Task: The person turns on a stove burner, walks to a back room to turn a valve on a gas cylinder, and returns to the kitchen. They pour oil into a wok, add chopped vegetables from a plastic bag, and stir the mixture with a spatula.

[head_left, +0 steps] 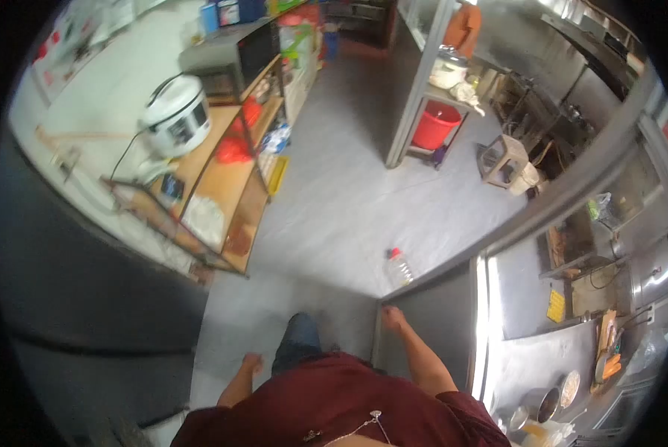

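Observation:
My left hand [253,363] hangs low at my side by my jeans, its fingers curled in and nothing showing in them. Out to the right is my right hand [393,318], also loosely closed, with no object in it; it overlaps the edge of a grey partition [431,335] in this view. On the grey floor ahead lies a clear plastic bottle [399,270] with a red cap, close to the partition's base and apart from both hands.
Along the left wall, a wooden-topped shelf rack [222,171] carries a white rice cooker [176,119] and a microwave [215,78]. Farther right are a red bucket [435,125] and a plastic stool [507,160]. A steel counter [550,365] with pots lies beyond the partition.

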Demonstrator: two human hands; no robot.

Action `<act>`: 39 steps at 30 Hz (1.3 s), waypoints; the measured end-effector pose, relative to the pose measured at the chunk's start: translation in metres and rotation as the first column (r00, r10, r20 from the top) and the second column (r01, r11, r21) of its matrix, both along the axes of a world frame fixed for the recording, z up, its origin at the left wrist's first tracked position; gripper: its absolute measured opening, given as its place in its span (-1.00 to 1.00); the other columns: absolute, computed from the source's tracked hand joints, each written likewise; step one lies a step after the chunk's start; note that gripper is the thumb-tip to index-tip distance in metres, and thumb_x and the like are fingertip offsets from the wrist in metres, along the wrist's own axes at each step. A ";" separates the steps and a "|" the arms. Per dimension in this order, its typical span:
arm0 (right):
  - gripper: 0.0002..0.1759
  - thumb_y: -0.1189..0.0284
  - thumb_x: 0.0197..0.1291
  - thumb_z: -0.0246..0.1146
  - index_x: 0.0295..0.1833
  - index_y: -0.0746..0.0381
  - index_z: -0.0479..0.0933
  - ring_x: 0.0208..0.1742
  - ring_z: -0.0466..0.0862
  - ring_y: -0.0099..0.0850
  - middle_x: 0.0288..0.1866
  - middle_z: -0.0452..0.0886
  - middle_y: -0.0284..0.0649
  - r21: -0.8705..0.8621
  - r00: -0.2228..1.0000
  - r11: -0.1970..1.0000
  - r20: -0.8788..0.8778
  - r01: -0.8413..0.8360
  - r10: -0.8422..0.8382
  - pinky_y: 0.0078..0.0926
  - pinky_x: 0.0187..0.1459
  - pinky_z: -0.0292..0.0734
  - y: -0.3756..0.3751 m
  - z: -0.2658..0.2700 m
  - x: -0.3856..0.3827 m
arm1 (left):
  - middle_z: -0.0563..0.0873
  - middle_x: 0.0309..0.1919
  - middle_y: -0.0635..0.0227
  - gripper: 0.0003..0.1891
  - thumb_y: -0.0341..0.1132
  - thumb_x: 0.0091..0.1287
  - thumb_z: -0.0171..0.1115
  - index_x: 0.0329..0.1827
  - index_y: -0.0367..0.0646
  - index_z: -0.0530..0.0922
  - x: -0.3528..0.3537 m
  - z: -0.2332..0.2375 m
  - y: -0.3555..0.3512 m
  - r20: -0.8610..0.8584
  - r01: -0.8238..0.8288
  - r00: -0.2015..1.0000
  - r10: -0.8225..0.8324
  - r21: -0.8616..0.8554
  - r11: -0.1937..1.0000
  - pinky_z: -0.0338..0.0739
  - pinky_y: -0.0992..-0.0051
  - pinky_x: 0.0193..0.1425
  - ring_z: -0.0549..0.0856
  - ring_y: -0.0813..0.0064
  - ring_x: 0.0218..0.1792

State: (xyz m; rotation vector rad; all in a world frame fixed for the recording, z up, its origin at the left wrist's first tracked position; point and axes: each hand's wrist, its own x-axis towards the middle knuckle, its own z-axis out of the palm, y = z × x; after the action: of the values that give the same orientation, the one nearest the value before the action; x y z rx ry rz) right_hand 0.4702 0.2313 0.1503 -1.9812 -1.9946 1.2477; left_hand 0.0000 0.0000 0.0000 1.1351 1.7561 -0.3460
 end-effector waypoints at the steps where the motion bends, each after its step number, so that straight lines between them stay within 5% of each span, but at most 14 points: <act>1: -0.63 0.33 0.07 0.09 0.00 0.24 0.47 -0.09 0.58 -0.24 -0.18 0.59 -0.03 0.011 1.000 1.000 0.001 0.023 -0.024 -0.37 -0.07 0.44 0.004 0.001 0.001 | 0.65 -0.42 0.16 -0.75 -0.21 0.11 0.01 -0.43 -0.19 0.58 -0.015 0.013 -0.002 0.029 -0.154 0.988 0.154 -0.013 0.988 0.47 0.21 -0.42 0.63 0.24 -0.48; 4: -0.74 0.50 -0.03 0.08 -0.17 0.31 0.49 -0.49 0.60 -0.37 -0.46 0.60 -0.11 0.273 0.977 0.948 -0.179 0.161 -0.115 -0.45 -0.45 0.48 0.192 0.014 0.022 | 0.61 -0.49 0.19 -0.78 -0.22 0.12 0.05 -0.45 -0.18 0.56 -0.030 0.034 0.100 0.088 -0.557 0.819 0.567 -0.118 0.822 0.44 0.26 -0.48 0.58 0.27 -0.54; 9: -0.74 0.59 -0.08 0.07 -0.18 0.34 0.48 -0.50 0.59 -0.39 -0.46 0.58 -0.08 0.231 0.868 0.855 -0.313 0.464 -0.386 -0.50 -0.46 0.48 0.300 -0.026 0.034 | 0.55 -0.60 0.23 -0.83 -0.25 0.13 0.10 -0.47 -0.15 0.52 -0.058 0.020 0.363 -0.026 -0.604 0.796 0.605 -0.107 0.790 0.40 0.35 -0.57 0.51 0.34 -0.63; 15: -0.69 0.31 -0.06 0.04 -0.40 0.34 0.55 -0.28 0.58 -0.03 -0.34 0.57 0.08 0.018 0.818 0.833 0.180 0.553 -0.547 -0.18 -0.21 0.45 0.287 -0.038 0.085 | 0.61 -0.27 0.03 -0.72 -0.22 0.09 0.01 -0.28 -0.19 0.59 0.123 0.169 0.775 0.035 -0.036 0.999 0.017 0.662 0.749 0.43 0.24 -0.11 0.59 0.12 -0.17; 18: -0.76 0.35 -0.14 0.10 -0.50 0.30 0.57 -0.35 0.59 -0.13 -0.44 0.57 0.06 -0.054 0.694 0.708 0.265 0.704 -0.669 -0.26 -0.26 0.46 0.260 -0.091 0.128 | 0.58 -0.50 0.06 -0.73 -0.19 0.12 0.02 -0.41 -0.25 0.54 0.271 0.225 0.895 0.293 -0.062 0.928 -0.228 0.727 0.684 0.45 0.36 -0.33 0.59 0.20 -0.45; 20: -0.81 0.41 -0.16 0.12 -0.58 0.30 0.55 -0.49 0.59 -0.22 -0.51 0.58 0.01 -0.009 0.784 0.832 0.341 0.555 -0.519 -0.32 -0.38 0.48 0.233 -0.143 0.158 | 0.61 -0.55 0.24 -0.80 -0.27 0.15 0.06 -0.38 -0.24 0.53 0.361 0.222 0.937 0.429 -0.086 0.838 -0.338 0.715 0.694 0.46 0.45 -0.39 0.58 0.42 -0.49; 23: -0.82 0.45 -0.09 0.12 -0.55 0.31 0.56 -0.60 0.59 -0.29 -0.57 0.59 -0.10 -0.138 0.520 0.515 0.428 0.846 -0.739 -0.33 -0.53 0.47 0.264 -0.153 0.197 | 0.61 -0.53 0.38 -0.86 -0.33 0.17 0.08 -0.31 -0.19 0.54 0.486 0.219 0.974 0.698 -0.147 0.625 -0.349 0.545 0.826 0.47 0.53 -0.40 0.57 0.62 -0.45; 24: -0.87 0.51 -0.14 0.12 -0.53 0.30 0.57 -0.55 0.60 -0.26 -0.51 0.60 -0.06 -0.049 0.712 0.795 0.479 0.605 -0.513 -0.31 -0.48 0.48 0.266 -0.171 0.221 | 0.63 -0.51 0.34 -0.85 -0.32 0.16 0.09 -0.31 -0.19 0.55 0.511 0.210 0.981 0.632 0.013 0.630 -0.450 0.572 0.820 0.49 0.49 -0.38 0.58 0.57 -0.44; 25: -0.87 0.51 -0.14 0.12 -0.53 0.30 0.57 -0.55 0.60 -0.26 -0.51 0.60 -0.06 -0.030 0.712 0.798 0.473 0.602 -0.519 -0.31 -0.48 0.48 0.293 -0.158 0.246 | 0.64 -0.49 0.30 -0.83 -0.30 0.15 0.10 -0.30 -0.20 0.55 0.538 0.198 0.995 0.563 0.163 0.616 -0.552 0.595 0.787 0.50 0.45 -0.35 0.59 0.53 -0.43; 27: -0.73 0.50 -0.14 0.08 -0.26 0.33 0.53 -0.21 0.59 -0.09 -0.24 0.57 0.09 -0.123 0.369 0.349 0.267 0.929 -0.890 -0.30 -0.19 0.47 0.346 -0.111 0.282 | 0.65 -0.46 0.23 -0.79 -0.24 0.11 0.12 -0.33 -0.20 0.55 0.573 0.160 1.019 0.432 0.259 0.655 -0.620 0.643 0.721 0.50 0.37 -0.32 0.61 0.38 -0.44; 31: -0.79 0.63 -0.13 0.07 -0.28 0.37 0.45 -0.62 0.54 -0.26 -0.44 0.55 -0.04 0.276 0.366 0.380 0.104 0.883 -0.925 -0.39 -0.55 0.47 0.423 -0.056 0.378 | 0.65 -0.41 0.13 -0.74 -0.22 0.04 0.09 -0.31 -0.20 0.58 0.582 0.113 1.058 0.078 0.538 0.805 -0.588 0.322 0.779 0.48 0.33 -0.23 0.63 0.20 -0.34; 33: -0.65 0.62 -0.10 0.06 -0.09 0.36 0.34 -0.66 0.49 -0.37 -0.45 0.49 -0.11 -0.089 -0.006 0.025 -0.328 0.996 -0.945 -0.49 -0.64 0.44 0.473 -0.036 0.433 | 0.60 -0.60 0.18 -0.80 -0.28 0.06 0.06 -0.56 -0.21 0.55 0.574 0.098 1.066 0.012 0.600 0.779 -0.628 0.278 0.750 0.45 0.33 -0.42 0.59 0.32 -0.56; 37: -0.69 0.58 0.02 0.02 -0.06 0.34 0.30 -0.67 0.46 -0.47 -0.48 0.45 -0.15 -0.132 -0.044 0.014 -0.431 0.991 -0.901 -0.57 -0.74 0.37 0.531 -0.017 0.529 | 0.60 -0.64 0.16 -0.72 -0.18 0.03 0.07 -0.60 -0.23 0.57 0.591 0.073 1.088 -0.079 0.510 0.830 -0.552 0.509 0.694 0.45 0.29 -0.43 0.56 0.26 -0.61; 39: -0.74 0.52 0.08 0.01 -0.07 0.33 0.31 -0.67 0.47 -0.46 -0.50 0.44 -0.16 -0.158 -0.052 0.019 -0.432 0.987 -0.900 -0.57 -0.74 0.38 0.546 -0.022 0.565 | 0.62 -0.59 0.12 -0.71 -0.16 0.00 0.09 -0.56 -0.24 0.58 0.635 0.081 1.132 -0.113 0.960 0.280 -0.953 0.033 0.278 0.45 0.27 -0.42 0.58 0.24 -0.58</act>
State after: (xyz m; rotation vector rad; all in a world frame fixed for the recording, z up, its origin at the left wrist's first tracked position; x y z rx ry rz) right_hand 1.0347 0.7776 0.1282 -1.9226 -0.0704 0.7839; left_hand 0.6347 1.1324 0.0812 2.2345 0.8714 -1.0553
